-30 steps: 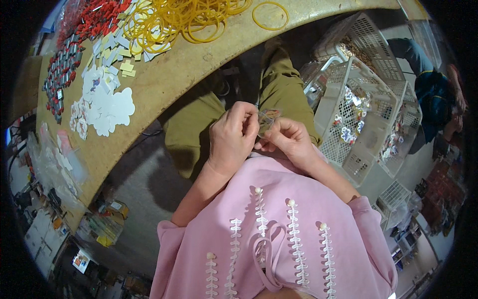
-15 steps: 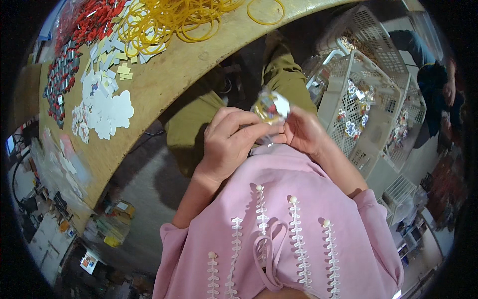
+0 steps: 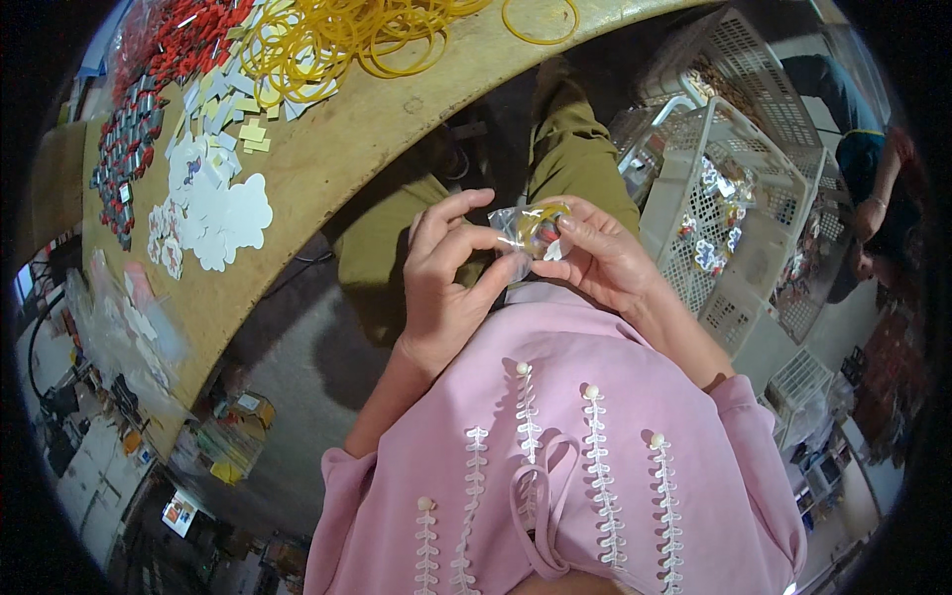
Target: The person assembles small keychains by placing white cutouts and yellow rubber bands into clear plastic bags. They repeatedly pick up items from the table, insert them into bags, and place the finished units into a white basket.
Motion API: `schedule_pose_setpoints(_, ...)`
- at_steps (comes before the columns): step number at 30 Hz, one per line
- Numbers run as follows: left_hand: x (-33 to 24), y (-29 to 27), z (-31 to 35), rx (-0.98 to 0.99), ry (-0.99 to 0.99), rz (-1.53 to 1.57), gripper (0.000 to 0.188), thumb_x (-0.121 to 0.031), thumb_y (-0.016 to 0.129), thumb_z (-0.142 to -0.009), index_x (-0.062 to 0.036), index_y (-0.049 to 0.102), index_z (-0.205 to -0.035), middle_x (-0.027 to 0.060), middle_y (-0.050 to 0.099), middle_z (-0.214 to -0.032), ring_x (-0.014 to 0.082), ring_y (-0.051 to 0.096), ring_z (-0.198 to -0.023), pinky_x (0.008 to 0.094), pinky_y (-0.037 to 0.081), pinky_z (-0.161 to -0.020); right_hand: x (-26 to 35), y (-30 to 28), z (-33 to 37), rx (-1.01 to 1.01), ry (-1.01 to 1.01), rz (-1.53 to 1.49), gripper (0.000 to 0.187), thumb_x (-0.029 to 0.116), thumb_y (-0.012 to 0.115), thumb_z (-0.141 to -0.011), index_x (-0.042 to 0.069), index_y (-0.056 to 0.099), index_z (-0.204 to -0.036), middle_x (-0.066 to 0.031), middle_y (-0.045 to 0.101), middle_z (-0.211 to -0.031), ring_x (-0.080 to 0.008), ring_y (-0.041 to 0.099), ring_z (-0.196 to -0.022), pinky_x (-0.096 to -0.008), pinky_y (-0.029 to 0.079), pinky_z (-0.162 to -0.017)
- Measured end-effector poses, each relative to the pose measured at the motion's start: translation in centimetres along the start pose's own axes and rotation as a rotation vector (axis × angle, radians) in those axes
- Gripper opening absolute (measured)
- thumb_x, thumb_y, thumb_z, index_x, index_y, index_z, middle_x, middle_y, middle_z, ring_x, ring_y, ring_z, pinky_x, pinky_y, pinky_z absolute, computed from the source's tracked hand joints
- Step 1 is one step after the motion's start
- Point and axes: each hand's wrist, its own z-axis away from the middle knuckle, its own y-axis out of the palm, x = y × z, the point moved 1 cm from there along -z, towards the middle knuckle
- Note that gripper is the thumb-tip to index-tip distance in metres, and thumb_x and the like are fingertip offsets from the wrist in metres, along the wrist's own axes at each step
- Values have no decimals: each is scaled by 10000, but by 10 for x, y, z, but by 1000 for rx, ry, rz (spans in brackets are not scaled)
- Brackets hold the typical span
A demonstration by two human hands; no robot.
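Small clear plastic bag (image 3: 529, 230) with a yellow ring inside, held up over the lap, between both hands, below the desk (image 3: 337, 159) edge. Bag's long axis hard to tell; its opening seems to face the left hand. Left hand (image 3: 448, 273) pinches the bag's left edge with thumb and forefinger, other fingers loosely curled. Right hand (image 3: 595, 256) grasps the bag from the right, fingertips on top. Open room around the hands above the knees; desk edge curves just ahead and left. White plastic baskets (image 3: 739, 213) stand close on the right. On the desk: yellow rubber bands (image 3: 347, 35), white cloud-shaped cards (image 3: 213, 208), red pieces (image 3: 188, 30), well apart from the hands.
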Motion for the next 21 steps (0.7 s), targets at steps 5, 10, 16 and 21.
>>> schedule_pose_setpoints(5,0,-1,-2,7,-24,-89,233,-65,805,-694,-64,731,-915,110,665,-1212,302,604,-1093,406,480,-931,-8,9,-1,1,-58,61,274,179,594,-998,34,579,-1230,-72,649,-1141,-165,656,-1028,-371,596,-918)
schedule_pose_setpoints(10,8,0,-3,39,-30,-43,212,-70,794,-704,-59,731,-906,108,685,-1154,305,606,-1105,404,481,-946,-16,2,0,49,-51,107,272,165,587,-1002,27,563,-1235,-70,634,-1162,-162,647,-1044,-360,583,-936)
schedule_pose_setpoints(16,1,4,-7,13,-3,-105,162,-60,785,-705,-54,701,-844,99,693,-1119,299,615,-1085,396,483,-932,-17,16,1,2,-73,133,331,135,590,-998,59,512,-1310,-48,598,-1211,-148,625,-1075,-333,571,-941)
schedule_pose_setpoints(21,6,7,-6,-5,2,-96,149,-59,774,-717,-48,693,-841,92,694,-1116,297,621,-1069,399,488,-922,-16,27,4,-10,-64,209,404,86,582,-995,74,464,-1382,-39,569,-1256,-127,599,-1096,-303,558,-947)
